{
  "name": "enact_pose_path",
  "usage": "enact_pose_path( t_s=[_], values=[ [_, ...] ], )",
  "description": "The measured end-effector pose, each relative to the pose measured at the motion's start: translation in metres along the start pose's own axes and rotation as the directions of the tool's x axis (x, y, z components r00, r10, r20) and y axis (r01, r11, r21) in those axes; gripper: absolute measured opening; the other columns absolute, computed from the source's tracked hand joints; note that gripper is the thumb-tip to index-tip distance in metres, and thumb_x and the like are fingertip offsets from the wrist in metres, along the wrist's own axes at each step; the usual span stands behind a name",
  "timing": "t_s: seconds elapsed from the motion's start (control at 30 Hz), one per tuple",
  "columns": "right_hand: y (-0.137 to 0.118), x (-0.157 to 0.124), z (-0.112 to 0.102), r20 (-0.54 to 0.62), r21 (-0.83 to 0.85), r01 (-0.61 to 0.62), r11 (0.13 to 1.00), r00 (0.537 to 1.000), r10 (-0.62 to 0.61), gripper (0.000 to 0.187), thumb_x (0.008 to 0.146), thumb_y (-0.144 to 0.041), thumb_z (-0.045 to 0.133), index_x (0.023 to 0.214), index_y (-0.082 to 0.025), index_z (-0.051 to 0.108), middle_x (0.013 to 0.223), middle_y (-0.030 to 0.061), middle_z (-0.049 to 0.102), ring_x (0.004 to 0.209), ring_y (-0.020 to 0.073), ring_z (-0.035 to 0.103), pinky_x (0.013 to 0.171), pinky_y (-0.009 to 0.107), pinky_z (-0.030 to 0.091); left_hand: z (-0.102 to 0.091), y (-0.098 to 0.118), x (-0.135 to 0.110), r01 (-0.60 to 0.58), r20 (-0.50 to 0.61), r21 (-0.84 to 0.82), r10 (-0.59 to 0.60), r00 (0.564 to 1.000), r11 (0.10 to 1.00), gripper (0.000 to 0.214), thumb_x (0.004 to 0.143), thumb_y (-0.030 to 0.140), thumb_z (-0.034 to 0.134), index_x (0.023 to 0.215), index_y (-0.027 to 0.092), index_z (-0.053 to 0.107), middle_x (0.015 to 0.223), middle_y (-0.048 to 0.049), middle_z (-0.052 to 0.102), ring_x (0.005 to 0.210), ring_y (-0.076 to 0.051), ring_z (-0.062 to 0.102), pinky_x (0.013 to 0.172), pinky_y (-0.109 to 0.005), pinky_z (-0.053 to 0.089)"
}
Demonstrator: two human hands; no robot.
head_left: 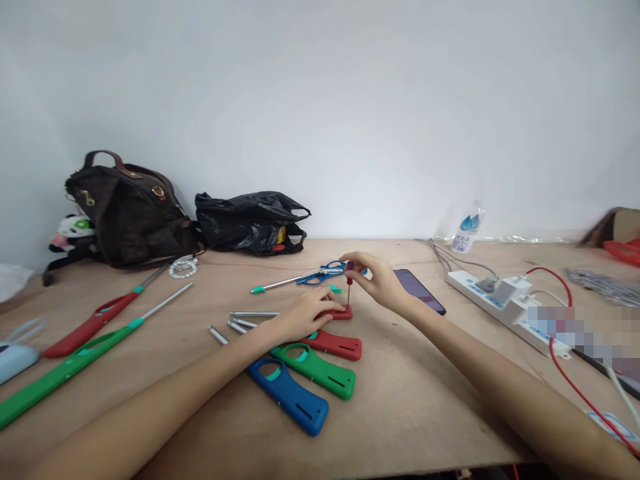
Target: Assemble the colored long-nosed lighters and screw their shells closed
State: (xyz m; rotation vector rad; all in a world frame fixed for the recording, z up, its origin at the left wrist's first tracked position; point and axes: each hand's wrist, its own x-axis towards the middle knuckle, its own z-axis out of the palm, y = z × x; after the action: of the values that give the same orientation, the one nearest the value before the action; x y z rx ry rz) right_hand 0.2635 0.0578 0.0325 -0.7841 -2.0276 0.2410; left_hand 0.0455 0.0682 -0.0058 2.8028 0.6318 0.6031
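My left hand (pixel 306 313) presses down on a red lighter body (pixel 339 312) lying on the wooden table (pixel 410 393), fingers curled over it. My right hand (pixel 376 277) pinches a small red-handled screwdriver (pixel 349 280) held upright, its tip on that red body. Just below lie three long-nosed lighters side by side: a red one (pixel 336 345), a green one (pixel 320 369) and a blue one (pixel 293 397). A blue opened lighter (pixel 320 273) with a metal tube lies behind the hands.
At the left lie a long green lighter (pixel 75 363) and a long red one (pixel 95 323). A brown handbag (pixel 127 213) and a black plastic bag (pixel 253 223) stand at the wall. A phone (pixel 419 290), a white power strip (pixel 505 303) with cables and a small bottle (pixel 466 230) are on the right.
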Motion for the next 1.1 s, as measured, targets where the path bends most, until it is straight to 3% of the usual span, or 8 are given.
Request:
enact_pose_path(
  t_s=[0.1,0.27,0.33,0.47,0.57,0.73,0.93,1.1],
  values=[
    [0.0007,-0.0009,0.0016,-0.06,-0.08,0.021,0.997,0.998,-0.026,0.012,0.091,-0.026,0.057,0.099,-0.02,0.063,0.084,0.0041,0.062,0.066,0.014,0.06,0.064,0.027,0.051,-0.002,0.0023,-0.0004,0.002,-0.007,-0.003,-0.002,1.0,1.0,0.03,0.09,0.014,0.049,0.114,0.023,0.066,0.112,-0.0064,0.058,0.1,-0.021,0.055,0.09,-0.035,0.045],
    [-0.005,0.0014,-0.0014,0.067,0.039,0.025,0.999,0.997,-0.027,0.024,0.095,-0.019,0.045,0.112,-0.02,0.061,0.1,0.0077,0.066,0.076,0.015,0.065,0.072,0.03,0.054,-0.0019,0.0015,0.0002,0.0,0.002,0.0,0.0,1.0,1.0,0.028,0.09,0.015,0.05,0.111,0.021,0.067,0.109,-0.0069,0.058,0.102,-0.022,0.055,0.091,-0.037,0.045],
    [-0.0049,0.0022,-0.0026,0.072,0.059,0.005,0.998,0.997,-0.009,0.022,0.094,-0.02,0.048,0.112,-0.02,0.061,0.093,0.006,0.066,0.073,0.0146,0.064,0.072,0.03,0.054,-0.001,0.0005,0.0005,0.0,-0.003,-0.004,0.0,1.0,1.0,0.027,0.091,0.016,0.05,0.111,0.022,0.067,0.107,-0.0064,0.059,0.1,-0.022,0.055,0.091,-0.036,0.045],
    [-0.0019,0.001,-0.002,0.008,-0.103,0.026,0.994,1.0,-0.026,0.014,0.091,-0.029,0.059,0.102,-0.02,0.062,0.084,0.0032,0.061,0.064,0.0137,0.059,0.065,0.028,0.051,-0.0003,-0.0004,0.0001,0.0,-0.011,-0.015,0.0,1.0,1.0,0.029,0.091,0.017,0.049,0.114,0.023,0.066,0.109,-0.0062,0.058,0.099,-0.021,0.055,0.088,-0.035,0.046],
    [-0.0042,0.0002,-0.0026,0.04,-0.176,0.064,0.982,0.998,-0.058,0.015,0.094,-0.031,0.054,0.101,-0.02,0.063,0.088,0.0051,0.06,0.066,0.0144,0.058,0.065,0.029,0.049,-0.0002,-0.0007,-0.0003,0.002,-0.011,-0.008,-0.002,1.0,1.0,0.029,0.091,0.018,0.049,0.114,0.024,0.066,0.109,-0.0062,0.058,0.098,-0.021,0.055,0.088,-0.035,0.046],
    [-0.0082,0.0016,-0.0052,0.105,-0.036,0.068,0.997,0.992,-0.064,0.03,0.099,-0.02,0.038,0.122,-0.021,0.058,0.098,0.0067,0.064,0.078,0.0152,0.063,0.076,0.031,0.05,0.0008,-0.0018,0.0,-0.004,-0.002,-0.005,0.004,1.0,1.0,0.029,0.091,0.016,0.051,0.114,0.023,0.066,0.109,-0.0063,0.058,0.1,-0.021,0.055,0.091,-0.036,0.045],
    [0.0007,-0.0007,-0.0011,-0.009,-0.134,0.041,0.99,0.999,-0.043,0.017,0.094,-0.03,0.053,0.102,-0.02,0.065,0.084,0.0044,0.061,0.065,0.0146,0.059,0.066,0.029,0.049,0.001,-0.0023,-0.0001,0.01,0.01,-0.024,-0.01,1.0,1.0,0.032,0.088,0.011,0.051,0.115,0.023,0.066,0.114,-0.0069,0.056,0.1,-0.021,0.055,0.091,-0.036,0.046],
    [-0.0028,0.0012,-0.0063,0.075,-0.084,0.036,0.996,0.997,-0.03,0.026,0.097,-0.022,0.043,0.113,-0.019,0.063,0.099,0.0082,0.063,0.074,0.0156,0.063,0.073,0.031,0.052,0.0015,-0.0028,0.0001,0.002,0.007,-0.027,-0.002,1.0,1.0,0.031,0.088,0.012,0.053,0.115,0.022,0.066,0.111,-0.0066,0.057,0.1,-0.021,0.054,0.091,-0.035,0.045]
  ],
)
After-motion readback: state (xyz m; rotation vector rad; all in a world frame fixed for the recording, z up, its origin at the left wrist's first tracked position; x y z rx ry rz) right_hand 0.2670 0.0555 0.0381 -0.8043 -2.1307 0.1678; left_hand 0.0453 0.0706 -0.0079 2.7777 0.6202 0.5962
